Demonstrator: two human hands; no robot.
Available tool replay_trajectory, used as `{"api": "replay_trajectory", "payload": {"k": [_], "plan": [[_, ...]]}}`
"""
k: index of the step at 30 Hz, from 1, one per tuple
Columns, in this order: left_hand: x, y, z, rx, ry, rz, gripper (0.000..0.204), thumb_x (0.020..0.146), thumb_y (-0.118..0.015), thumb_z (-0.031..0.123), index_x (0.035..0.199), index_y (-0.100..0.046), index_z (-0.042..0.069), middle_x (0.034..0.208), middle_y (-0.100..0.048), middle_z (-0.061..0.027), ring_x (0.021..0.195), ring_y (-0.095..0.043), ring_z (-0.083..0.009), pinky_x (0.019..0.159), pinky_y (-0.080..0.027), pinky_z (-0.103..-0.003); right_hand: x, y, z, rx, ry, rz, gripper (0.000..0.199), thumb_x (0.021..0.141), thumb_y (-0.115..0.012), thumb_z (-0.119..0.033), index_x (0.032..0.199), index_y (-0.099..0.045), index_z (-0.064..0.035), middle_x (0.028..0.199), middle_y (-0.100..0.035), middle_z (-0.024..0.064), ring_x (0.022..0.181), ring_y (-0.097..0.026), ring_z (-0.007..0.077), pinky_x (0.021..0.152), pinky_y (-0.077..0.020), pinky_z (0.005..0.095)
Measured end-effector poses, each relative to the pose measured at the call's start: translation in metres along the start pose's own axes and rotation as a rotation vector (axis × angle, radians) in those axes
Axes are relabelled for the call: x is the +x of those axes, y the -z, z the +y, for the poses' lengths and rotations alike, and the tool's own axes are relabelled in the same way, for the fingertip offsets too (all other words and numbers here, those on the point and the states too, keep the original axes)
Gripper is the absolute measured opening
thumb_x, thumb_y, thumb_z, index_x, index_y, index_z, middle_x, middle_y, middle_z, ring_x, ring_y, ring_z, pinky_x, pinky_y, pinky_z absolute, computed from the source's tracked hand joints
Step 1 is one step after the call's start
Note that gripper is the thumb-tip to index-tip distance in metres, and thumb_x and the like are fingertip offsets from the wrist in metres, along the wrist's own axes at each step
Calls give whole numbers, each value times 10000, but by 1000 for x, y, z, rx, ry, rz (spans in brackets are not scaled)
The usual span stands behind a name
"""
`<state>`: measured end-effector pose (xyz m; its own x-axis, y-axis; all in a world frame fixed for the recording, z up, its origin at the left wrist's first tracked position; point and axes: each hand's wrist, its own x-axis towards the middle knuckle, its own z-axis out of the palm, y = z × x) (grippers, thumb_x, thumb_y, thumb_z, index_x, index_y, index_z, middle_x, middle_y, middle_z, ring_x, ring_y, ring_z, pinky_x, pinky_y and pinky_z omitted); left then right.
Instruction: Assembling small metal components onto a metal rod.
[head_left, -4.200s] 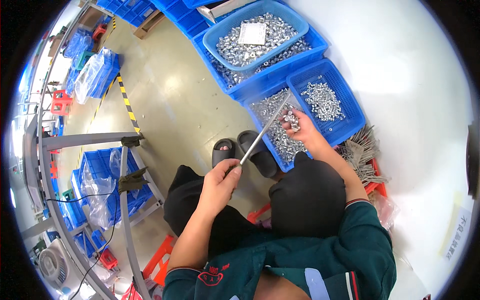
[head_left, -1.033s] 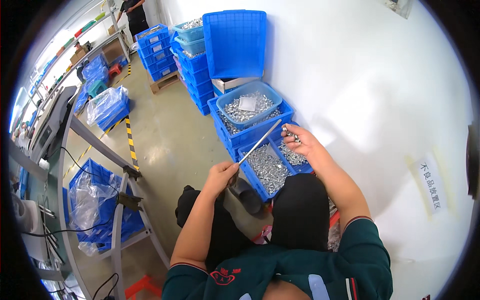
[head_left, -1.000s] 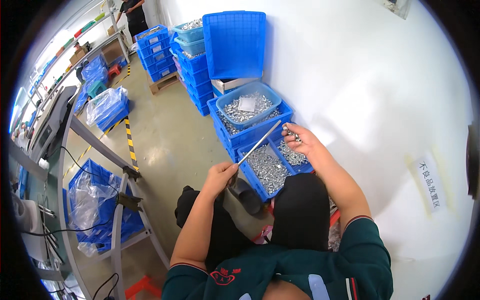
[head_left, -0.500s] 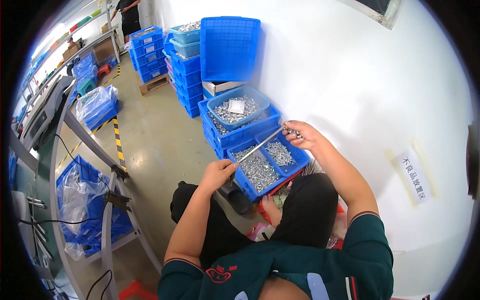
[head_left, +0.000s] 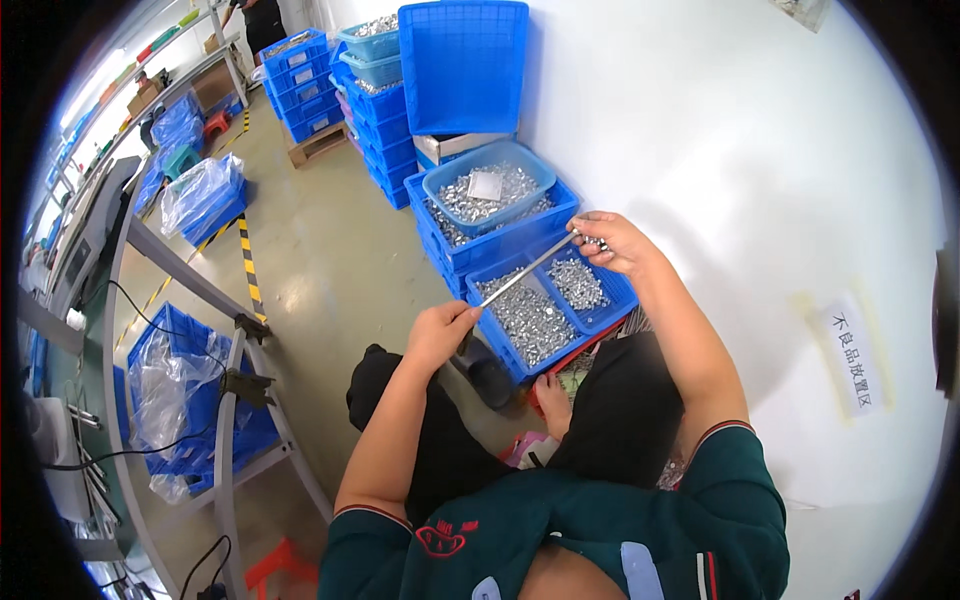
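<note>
metal rod gripped by left hand, right hand clutching parts, perhaps nuts, blue crate holding more

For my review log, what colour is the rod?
The rod is silvery grey, seen in the head view.

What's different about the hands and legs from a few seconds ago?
The right hand and the far tip of the metal rod have come together; its fingertips now seem to pinch that tip. The right knee has swung outward to the right, uncovering a bare foot. Unchanged: the left hand grips the rod's near end; the right keeps its nut-like metal parts.
</note>
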<state>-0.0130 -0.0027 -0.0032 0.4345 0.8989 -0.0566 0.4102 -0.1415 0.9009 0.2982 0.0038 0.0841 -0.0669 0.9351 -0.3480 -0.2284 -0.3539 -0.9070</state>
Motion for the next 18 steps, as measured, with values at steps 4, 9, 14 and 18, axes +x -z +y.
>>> {"api": "replay_trajectory", "payload": {"k": [4,9,14,18], "plan": [[4,-9,4,63,16,29,326,841,-557,339,781,-582,19,644,-553,-125,593,-530,-240,584,-418,-349,4,9,-4,-17,48,9,160,837,-592,-117,929,-572,12,737,-502,50,510,-416,41,348,-270,123],[10,-10,5,-297,92,-123,312,879,-550,307,711,-554,43,568,-432,35,519,-377,-60,468,-306,-244,13,5,-12,31,42,-35,162,856,-575,-121,938,-548,16,744,-477,45,522,-400,34,344,-270,113],[12,-9,8,-552,255,-256,288,890,-540,308,712,-554,82,558,-431,53,445,-357,-41,404,-255,-215,16,4,-12,150,51,-131,180,854,-593,-141,927,-555,20,737,-481,45,530,-418,32,335,-292,101],[15,-13,6,-610,270,-286,298,882,-543,332,696,-539,99,548,-434,52,432,-352,-44,390,-236,-212,21,5,-6,194,30,-152,199,856,-597,-152,953,-555,17,745,-476,40,533,-414,29,336,-290,99]]}}
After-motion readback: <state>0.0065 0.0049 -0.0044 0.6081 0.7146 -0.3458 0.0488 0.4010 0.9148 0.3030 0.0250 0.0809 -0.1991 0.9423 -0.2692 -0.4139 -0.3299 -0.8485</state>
